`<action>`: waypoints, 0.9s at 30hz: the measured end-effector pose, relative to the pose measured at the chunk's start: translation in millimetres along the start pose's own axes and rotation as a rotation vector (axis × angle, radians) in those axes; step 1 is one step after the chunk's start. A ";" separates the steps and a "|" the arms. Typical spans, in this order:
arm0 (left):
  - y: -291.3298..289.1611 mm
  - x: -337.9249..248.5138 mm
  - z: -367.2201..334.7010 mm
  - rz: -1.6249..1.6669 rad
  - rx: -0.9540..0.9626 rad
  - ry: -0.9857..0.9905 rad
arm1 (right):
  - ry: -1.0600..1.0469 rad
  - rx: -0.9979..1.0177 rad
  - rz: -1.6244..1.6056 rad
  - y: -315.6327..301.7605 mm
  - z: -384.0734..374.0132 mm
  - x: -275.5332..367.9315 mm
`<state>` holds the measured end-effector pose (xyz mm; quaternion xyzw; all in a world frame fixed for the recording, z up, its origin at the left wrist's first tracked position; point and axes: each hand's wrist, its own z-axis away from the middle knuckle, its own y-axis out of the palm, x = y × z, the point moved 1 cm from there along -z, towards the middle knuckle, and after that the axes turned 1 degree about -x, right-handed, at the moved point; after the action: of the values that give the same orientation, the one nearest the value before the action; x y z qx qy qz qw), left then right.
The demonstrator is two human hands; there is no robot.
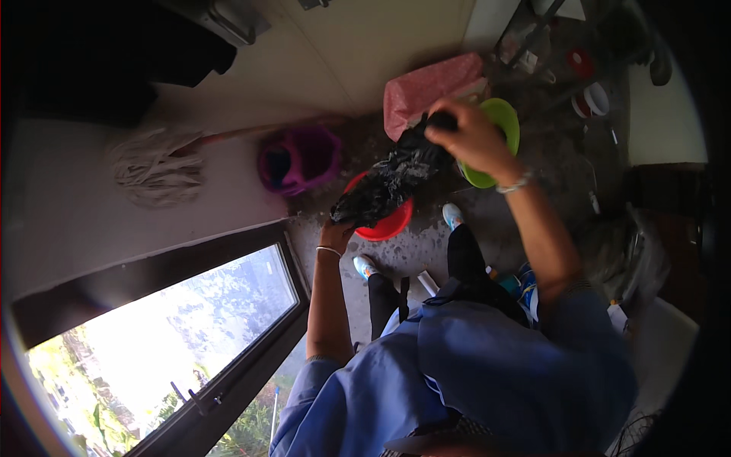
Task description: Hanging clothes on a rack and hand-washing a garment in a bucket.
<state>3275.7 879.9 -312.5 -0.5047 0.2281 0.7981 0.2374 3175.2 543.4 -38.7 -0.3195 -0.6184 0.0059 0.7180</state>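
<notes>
A black, wet-looking bunched cloth (pixel 396 177) stretches at a slant between my two hands, its surface crumpled and ragged. My left hand (pixel 336 236) grips its lower left end, the fingers partly hidden behind it. At the upper right end my right hand (pixel 474 141) is raised, closed round a dark bunched part. Below the cloth a red basin (pixel 387 227) stands on the floor, partly covered from sight. A lime-green basin (pixel 506 118) lies beyond my right hand, which hides some of it.
A purple bucket (pixel 314 164) stands by the wall, left of the red basin. Farther left hangs a string mop (pixel 156 164). A pink sack (pixel 426 87) leans at the back. A bright window (pixel 228 305) is at lower left. My shoes (pixel 452 216) are close to the red basin.
</notes>
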 end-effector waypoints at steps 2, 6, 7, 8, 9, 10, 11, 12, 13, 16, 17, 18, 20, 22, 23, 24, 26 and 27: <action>8.6 3.8 -3.8 0.018 0.026 0.001 | -0.078 -0.047 0.185 48.3 0.1 -81.5; 39.6 -31.8 -1.7 -0.534 0.063 0.052 | 0.252 0.299 0.243 141.7 26.5 -172.2; 47.3 -39.1 0.7 0.160 -0.084 -0.285 | 0.353 0.480 0.241 156.9 30.3 -178.3; 51.9 -47.4 1.9 0.162 -0.078 -0.289 | 0.773 0.667 -0.169 172.9 38.0 -182.8; 48.7 -52.2 7.6 -0.137 -0.120 -0.260 | 0.937 0.570 -0.522 187.3 53.3 -166.3; 53.7 -54.6 9.3 -0.438 -0.130 -0.222 | 1.076 0.628 -0.756 204.4 61.0 -174.5; 50.7 -50.2 15.4 -0.435 -0.137 -0.226 | 1.193 0.647 -0.867 224.8 67.4 -172.6; 47.9 -42.5 22.1 -0.382 -0.107 -0.204 | 1.311 0.667 -0.975 241.7 71.8 -167.2; 53.5 -47.1 27.4 -0.327 -0.076 -0.185 | 1.201 0.788 -1.175 251.3 72.7 -158.9; 66.5 -46.2 47.6 -0.897 -0.109 0.205 | 1.098 0.666 -1.492 282.9 72.7 -132.8; 58.0 -45.4 59.7 -0.932 -0.075 0.117 | 1.076 0.677 -1.497 289.5 75.9 -125.8; 51.1 -56.0 67.4 -0.926 -0.085 0.107 | 1.054 0.670 -1.504 291.2 77.5 -120.6; 33.7 -74.2 81.3 -0.881 0.028 0.107 | 1.131 0.629 -1.479 300.0 82.4 -119.0; 14.6 -60.3 99.5 -0.035 -0.151 -0.014 | 1.221 0.619 -1.454 314.2 81.0 -102.3; 5.1 -41.5 112.1 0.489 -0.351 -0.054 | 1.214 0.568 -1.524 314.1 81.2 -89.4; 11.4 -44.5 115.6 1.021 -0.524 -0.100 | 1.226 0.561 -1.509 311.6 79.0 -90.3; -5.1 22.6 129.6 1.275 -0.693 -0.210 | 1.350 0.478 -1.898 313.7 74.4 -84.5; 22.5 14.4 121.5 1.293 -0.564 -0.318 | 1.399 0.440 -2.036 306.5 72.4 -84.1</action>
<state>3171.8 937.7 -275.9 -0.1885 0.2292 0.8712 -0.3912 3209.3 786.0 -253.7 0.4941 -0.0572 -0.6181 0.6087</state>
